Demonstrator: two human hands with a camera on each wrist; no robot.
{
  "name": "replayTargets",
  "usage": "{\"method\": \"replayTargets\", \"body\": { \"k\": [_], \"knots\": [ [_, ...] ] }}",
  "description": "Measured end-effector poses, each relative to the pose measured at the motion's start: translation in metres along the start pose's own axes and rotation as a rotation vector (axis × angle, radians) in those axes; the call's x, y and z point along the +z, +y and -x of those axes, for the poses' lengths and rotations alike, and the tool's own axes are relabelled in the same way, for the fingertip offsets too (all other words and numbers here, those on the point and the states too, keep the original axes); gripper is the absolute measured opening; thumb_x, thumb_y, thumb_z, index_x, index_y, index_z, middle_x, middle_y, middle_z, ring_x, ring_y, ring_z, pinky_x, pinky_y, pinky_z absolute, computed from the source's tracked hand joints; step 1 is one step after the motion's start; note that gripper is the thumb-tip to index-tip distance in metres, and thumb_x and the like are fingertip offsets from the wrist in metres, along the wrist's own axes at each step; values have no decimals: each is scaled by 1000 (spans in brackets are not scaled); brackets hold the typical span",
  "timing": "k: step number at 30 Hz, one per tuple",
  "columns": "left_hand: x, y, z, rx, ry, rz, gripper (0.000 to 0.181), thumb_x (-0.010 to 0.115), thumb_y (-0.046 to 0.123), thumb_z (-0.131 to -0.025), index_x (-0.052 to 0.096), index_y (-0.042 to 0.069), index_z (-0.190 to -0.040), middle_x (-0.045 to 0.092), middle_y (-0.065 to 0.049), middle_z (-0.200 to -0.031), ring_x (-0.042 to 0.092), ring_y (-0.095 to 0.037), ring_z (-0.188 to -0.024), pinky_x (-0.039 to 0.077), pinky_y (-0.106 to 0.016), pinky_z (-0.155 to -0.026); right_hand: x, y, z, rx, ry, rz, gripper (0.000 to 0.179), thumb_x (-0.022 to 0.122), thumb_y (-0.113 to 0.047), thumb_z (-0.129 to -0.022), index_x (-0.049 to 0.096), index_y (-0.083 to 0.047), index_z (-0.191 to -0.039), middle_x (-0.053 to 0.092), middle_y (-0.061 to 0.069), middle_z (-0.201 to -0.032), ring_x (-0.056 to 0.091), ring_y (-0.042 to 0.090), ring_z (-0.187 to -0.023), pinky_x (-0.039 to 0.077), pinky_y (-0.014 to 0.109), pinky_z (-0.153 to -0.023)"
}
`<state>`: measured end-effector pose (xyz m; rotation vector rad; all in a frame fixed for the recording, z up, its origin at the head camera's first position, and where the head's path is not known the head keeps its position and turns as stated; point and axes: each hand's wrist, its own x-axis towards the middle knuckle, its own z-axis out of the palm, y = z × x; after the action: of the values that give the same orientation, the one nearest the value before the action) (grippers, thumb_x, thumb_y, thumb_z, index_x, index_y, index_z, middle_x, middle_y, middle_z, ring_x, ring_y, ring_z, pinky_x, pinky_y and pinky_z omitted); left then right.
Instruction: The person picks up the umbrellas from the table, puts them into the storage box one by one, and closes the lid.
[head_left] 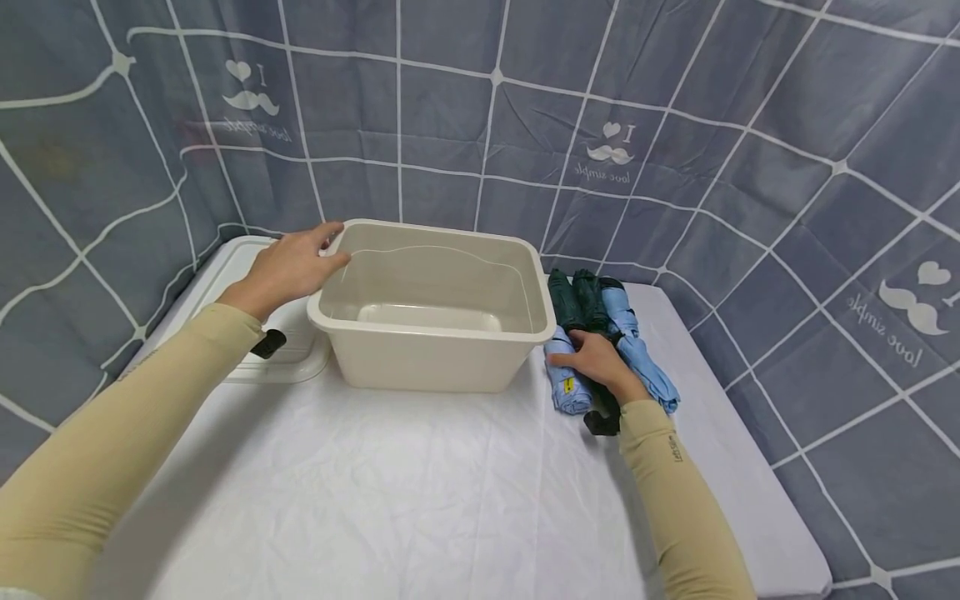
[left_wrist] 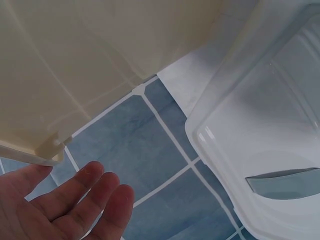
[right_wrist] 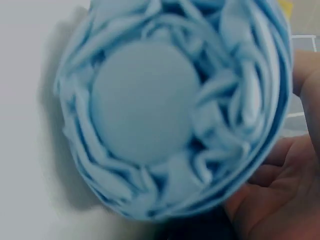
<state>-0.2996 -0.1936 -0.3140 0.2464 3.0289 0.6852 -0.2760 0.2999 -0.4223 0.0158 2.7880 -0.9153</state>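
Note:
In the head view my left hand (head_left: 294, 260) is at the back left corner of a beige plastic storage bin (head_left: 420, 358). The left wrist view shows its thumb against the bin's rim (left_wrist: 30, 154), with the other fingers loosely extended outside the wall. To the right of the bin, my right hand (head_left: 597, 364) grips a rolled light-blue folded umbrella (head_left: 567, 385) between thumb and fingers. Its round end (right_wrist: 145, 102), ringed by gathered fabric, fills much of the right wrist view. Dark green folded umbrellas (head_left: 577, 298) lie just behind, and more blue folded fabric (head_left: 647, 373) lies to the right.
A white lid (head_left: 288, 354) lies left of the bin, partly behind my left arm. Everything stands on a white-covered table (head_left: 420, 500). Grey-blue checked curtains (head_left: 450, 108) hang behind and on both sides.

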Motion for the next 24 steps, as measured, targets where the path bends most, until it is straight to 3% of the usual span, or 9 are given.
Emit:
{"method": "replayTargets", "body": {
  "k": [6,10,13,20,24],
  "knots": [
    [2,0,0,0,-9,12,71,35,55,-102,18,24,-163,43,-22,-154,39,-50,-140,33,-71,-102,5,-3,12,129,-13,-288,93,77,-36,-88,27,-3,-159,35,20,-160,36,35,-146,30,51,-119],
    [1,0,0,-1,-21,16,71,35,56,-102,16,25,-163,41,-21,-156,37,-50,-140,32,-72,-102,10,-2,17,157,-17,-411,93,78,-30,-89,23,-9,-161,25,15,-166,26,33,-152,27,49,-120],
    [0,0,0,-3,-25,12,72,34,56,-102,15,25,-163,41,-21,-156,37,-50,-140,31,-72,-102,13,2,17,165,-2,-457,92,78,-29,-88,25,-11,-161,25,13,-166,25,32,-153,27,48,-121],
    [0,1,0,5,-17,5,71,35,55,-102,17,24,-163,43,-22,-154,39,-50,-138,33,-72,-100,23,6,13,215,74,-484,84,78,-28,-88,34,-13,-158,39,15,-159,44,32,-140,38,47,-114],
    [1,0,0,7,-11,6,70,34,55,-102,17,24,-163,43,-22,-153,40,-50,-138,33,-72,-100,25,4,15,234,96,-501,81,76,-25,-89,35,-12,-158,40,16,-158,46,32,-137,39,47,-113]
  ]
}}
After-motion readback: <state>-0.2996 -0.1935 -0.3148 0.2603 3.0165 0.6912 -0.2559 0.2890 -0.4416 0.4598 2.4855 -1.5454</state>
